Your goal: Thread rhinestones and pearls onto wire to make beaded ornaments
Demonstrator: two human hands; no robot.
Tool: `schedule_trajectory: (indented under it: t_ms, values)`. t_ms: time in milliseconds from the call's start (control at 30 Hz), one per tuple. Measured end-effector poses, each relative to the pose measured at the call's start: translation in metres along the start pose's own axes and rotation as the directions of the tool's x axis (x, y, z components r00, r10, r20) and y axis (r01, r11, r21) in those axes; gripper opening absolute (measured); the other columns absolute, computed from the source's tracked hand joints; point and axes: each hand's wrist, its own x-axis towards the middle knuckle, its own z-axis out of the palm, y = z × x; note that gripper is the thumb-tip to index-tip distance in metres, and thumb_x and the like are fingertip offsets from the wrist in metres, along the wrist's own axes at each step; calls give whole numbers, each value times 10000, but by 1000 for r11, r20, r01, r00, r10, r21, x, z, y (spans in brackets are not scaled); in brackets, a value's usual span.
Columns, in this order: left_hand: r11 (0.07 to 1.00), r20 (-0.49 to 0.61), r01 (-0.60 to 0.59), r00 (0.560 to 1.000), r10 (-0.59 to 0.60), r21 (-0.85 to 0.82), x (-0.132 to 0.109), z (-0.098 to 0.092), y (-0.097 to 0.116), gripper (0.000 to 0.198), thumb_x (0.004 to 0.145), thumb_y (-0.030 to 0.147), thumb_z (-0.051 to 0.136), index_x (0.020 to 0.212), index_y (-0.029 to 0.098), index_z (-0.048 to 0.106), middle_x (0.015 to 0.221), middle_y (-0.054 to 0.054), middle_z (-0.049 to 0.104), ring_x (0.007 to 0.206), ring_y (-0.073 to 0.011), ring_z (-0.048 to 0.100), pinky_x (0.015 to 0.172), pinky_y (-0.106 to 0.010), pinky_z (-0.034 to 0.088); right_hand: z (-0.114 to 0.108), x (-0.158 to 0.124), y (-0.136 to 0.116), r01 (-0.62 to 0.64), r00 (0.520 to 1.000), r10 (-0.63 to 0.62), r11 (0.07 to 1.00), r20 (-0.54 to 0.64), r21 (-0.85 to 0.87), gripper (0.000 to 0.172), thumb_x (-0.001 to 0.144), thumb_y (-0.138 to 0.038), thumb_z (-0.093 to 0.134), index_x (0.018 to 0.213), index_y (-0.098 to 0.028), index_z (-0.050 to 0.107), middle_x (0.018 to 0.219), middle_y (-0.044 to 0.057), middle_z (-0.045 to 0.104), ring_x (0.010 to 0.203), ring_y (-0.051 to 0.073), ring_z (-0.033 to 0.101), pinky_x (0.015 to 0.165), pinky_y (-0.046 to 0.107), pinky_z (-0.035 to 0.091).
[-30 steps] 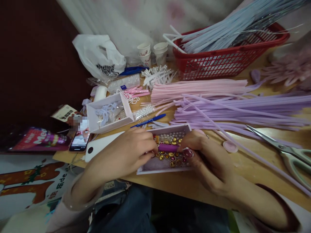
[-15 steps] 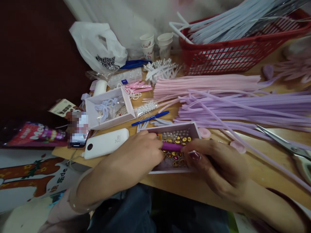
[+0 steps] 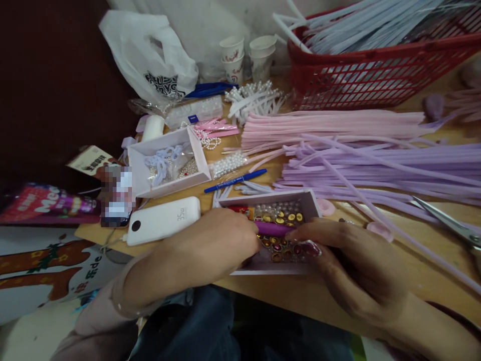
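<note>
**Hands bent over a small white box**

The left hand (image 3: 223, 243) reaches in from the lower left, palm down and back arched, its fingers curled into the white box (image 3: 308, 204). The right hand (image 3: 358, 271) comes from the lower right, turned on its side and half closed, forefinger and thumb bent towards each other. Between the hands a smooth purple rod (image 3: 272, 229) lies crosswise within the box's outline, the right forefinger at one end, the left fingers beside the other. Whether either hand grips it cannot be told, as the fingers hide the contact.

Around the rod are round, clear beads (image 3: 281, 207), shiny gold domes (image 3: 280, 217) and faceted dark-red stones (image 3: 277, 247). The box is thin-walled and rectangular, set on a wood-grained surface (image 3: 424, 265). Beyond it stretch long, fuzzy lilac stems (image 3: 361, 170), and past those a straight pink bundle (image 3: 330, 126).
</note>
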Motion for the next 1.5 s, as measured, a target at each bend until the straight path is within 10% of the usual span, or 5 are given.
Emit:
schedule_trajectory:
  t_ms: [200,500,700,867,1500]
  values:
    - [968,185,-48,983,1,247,-1,-13,4,133,892,113,555,834,159,665,852,-57,703,768,-206,649,679,-308,446,0,4,-2,7,1000,-7,1000,-12,-9,243,940,-62,472,1050,-258,563,796,-10,724,657,149,686,576,249,497]
    - [958,-210,95,965,-156,-272,-15,-11,4,96,985,229,423,904,212,471,814,40,537,722,-125,491,676,-274,375,1,5,-3,-15,999,15,1000,44,2,190,933,-75,471,1013,-187,603,793,7,695,648,106,635,577,201,456]
    - [490,-78,34,975,-208,-871,-9,1,7,250,1007,218,310,769,206,385,648,75,353,515,-72,302,527,-219,323,0,6,-5,-16,999,15,1000,28,26,194,933,-67,463,992,-156,625,747,11,683,609,102,603,568,196,454]
    - [250,19,64,984,-176,-966,1,4,8,283,984,186,332,702,200,355,573,95,309,434,-46,165,433,-169,267,1,8,-7,-13,1000,13,998,2,54,193,925,-59,470,994,-160,619,782,20,711,646,106,638,576,191,467]
    - [182,44,65,992,-119,-981,6,9,8,370,990,282,439,640,163,461,510,101,351,381,-20,200,405,-156,241,-2,9,-8,-52,998,51,997,27,54,159,911,-61,452,941,-131,593,712,10,636,574,96,539,512,187,414]
